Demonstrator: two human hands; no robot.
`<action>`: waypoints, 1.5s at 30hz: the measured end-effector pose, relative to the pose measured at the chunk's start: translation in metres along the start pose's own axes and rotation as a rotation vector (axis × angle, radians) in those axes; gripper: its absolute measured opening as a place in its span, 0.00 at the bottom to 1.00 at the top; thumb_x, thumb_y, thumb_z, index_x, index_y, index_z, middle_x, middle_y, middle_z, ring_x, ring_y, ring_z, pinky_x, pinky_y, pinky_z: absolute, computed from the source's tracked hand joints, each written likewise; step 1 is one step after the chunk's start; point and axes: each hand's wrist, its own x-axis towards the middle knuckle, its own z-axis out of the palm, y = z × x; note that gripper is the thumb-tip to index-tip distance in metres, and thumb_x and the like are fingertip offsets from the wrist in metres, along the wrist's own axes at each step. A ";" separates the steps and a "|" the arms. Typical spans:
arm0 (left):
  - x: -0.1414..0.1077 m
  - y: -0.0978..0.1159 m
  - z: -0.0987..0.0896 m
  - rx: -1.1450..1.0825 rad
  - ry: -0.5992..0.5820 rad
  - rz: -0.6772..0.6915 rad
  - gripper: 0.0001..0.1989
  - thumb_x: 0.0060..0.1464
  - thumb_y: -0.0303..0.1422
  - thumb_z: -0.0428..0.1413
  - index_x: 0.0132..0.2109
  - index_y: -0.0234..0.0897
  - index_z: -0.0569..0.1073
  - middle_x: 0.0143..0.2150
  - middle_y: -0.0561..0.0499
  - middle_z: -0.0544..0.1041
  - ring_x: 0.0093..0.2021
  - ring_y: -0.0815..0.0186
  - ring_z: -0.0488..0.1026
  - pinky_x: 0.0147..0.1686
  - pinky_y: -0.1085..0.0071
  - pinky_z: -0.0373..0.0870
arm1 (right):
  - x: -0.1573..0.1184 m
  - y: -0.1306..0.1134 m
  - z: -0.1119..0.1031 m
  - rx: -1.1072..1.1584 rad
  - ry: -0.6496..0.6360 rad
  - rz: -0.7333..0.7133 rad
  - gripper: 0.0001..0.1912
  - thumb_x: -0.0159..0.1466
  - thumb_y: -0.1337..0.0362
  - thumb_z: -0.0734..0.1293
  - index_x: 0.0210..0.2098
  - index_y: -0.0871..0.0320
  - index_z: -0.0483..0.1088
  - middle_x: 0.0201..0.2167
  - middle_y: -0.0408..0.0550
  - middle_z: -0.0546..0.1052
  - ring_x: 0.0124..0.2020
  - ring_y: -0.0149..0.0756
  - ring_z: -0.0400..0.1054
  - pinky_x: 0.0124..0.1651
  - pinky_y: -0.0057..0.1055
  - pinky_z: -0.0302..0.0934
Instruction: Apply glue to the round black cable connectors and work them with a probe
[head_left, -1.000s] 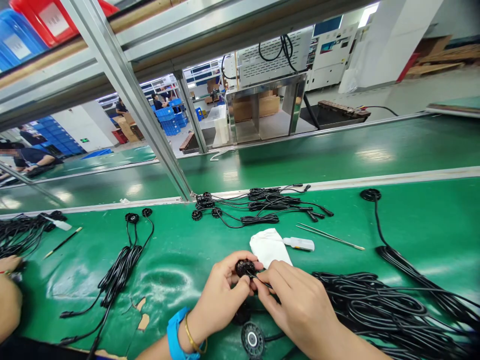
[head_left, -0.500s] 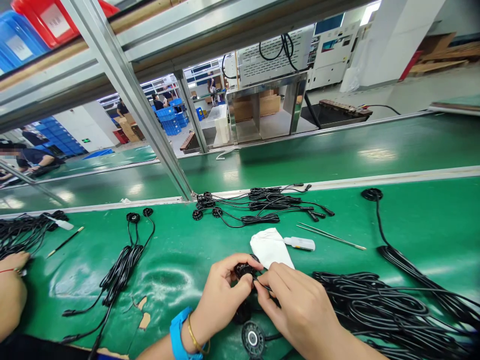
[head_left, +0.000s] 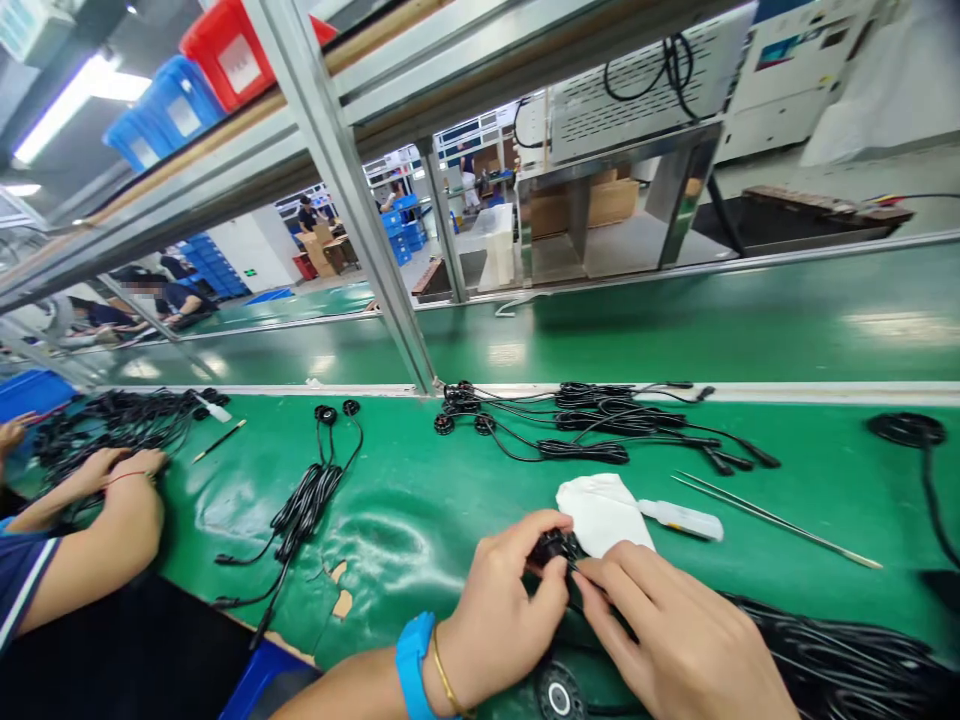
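Observation:
My left hand (head_left: 506, 605), with a blue band and a gold bangle at its wrist, grips a small round black cable head (head_left: 553, 546) between thumb and fingers. Close against it, my right hand (head_left: 675, 625) is closed in a pinch on the black cable at the head's side; the fingers hide most of that spot. Below the hands lies another black disc (head_left: 559, 692) with a pale ring at its centre. Just beyond them are a folded white cloth (head_left: 600, 508), a small clear bottle (head_left: 684, 520) and metal tweezers (head_left: 784, 522).
Bundled black cables (head_left: 600, 425) lie along the bench's back edge, and more (head_left: 847, 645) at the right. Another bundle (head_left: 307, 510) lies left, near torn patches (head_left: 342, 603) in the green mat. A co-worker's arms (head_left: 112, 510) reach over cables at far left. A metal post (head_left: 360, 210) stands behind.
The view has swung left, so the bench appears shifted to the right and more of the co-worker shows. Both my hands keep their hold on the cable head and cable.

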 end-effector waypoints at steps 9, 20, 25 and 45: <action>0.003 -0.006 -0.015 -0.084 -0.158 0.005 0.22 0.69 0.35 0.44 0.67 0.45 0.63 0.61 0.47 0.74 0.41 0.64 0.76 0.50 0.65 0.72 | 0.000 0.001 -0.002 -0.019 -0.043 0.049 0.12 0.70 0.69 0.59 0.31 0.57 0.70 0.25 0.43 0.67 0.26 0.33 0.63 0.32 0.33 0.50; 0.019 -0.003 -0.018 -0.624 -0.171 -0.214 0.19 0.56 0.37 0.63 0.53 0.36 0.74 0.51 0.41 0.80 0.44 0.62 0.78 0.47 0.66 0.74 | 0.005 0.003 -0.007 0.037 -0.007 0.097 0.10 0.70 0.70 0.61 0.32 0.58 0.70 0.26 0.44 0.68 0.27 0.32 0.64 0.33 0.31 0.52; 0.021 -0.006 -0.022 -0.625 -0.142 -0.164 0.18 0.53 0.34 0.66 0.51 0.38 0.77 0.52 0.43 0.81 0.52 0.59 0.76 0.51 0.67 0.71 | 0.005 0.005 -0.010 0.076 0.023 0.116 0.09 0.70 0.70 0.61 0.36 0.58 0.71 0.27 0.44 0.69 0.28 0.31 0.65 0.34 0.29 0.55; 0.020 -0.011 -0.021 -0.671 -0.154 -0.208 0.21 0.50 0.33 0.67 0.53 0.39 0.78 0.51 0.44 0.82 0.53 0.56 0.76 0.56 0.63 0.69 | 0.004 0.005 -0.009 0.074 0.028 0.080 0.06 0.69 0.72 0.62 0.35 0.59 0.70 0.26 0.43 0.67 0.27 0.31 0.63 0.32 0.30 0.53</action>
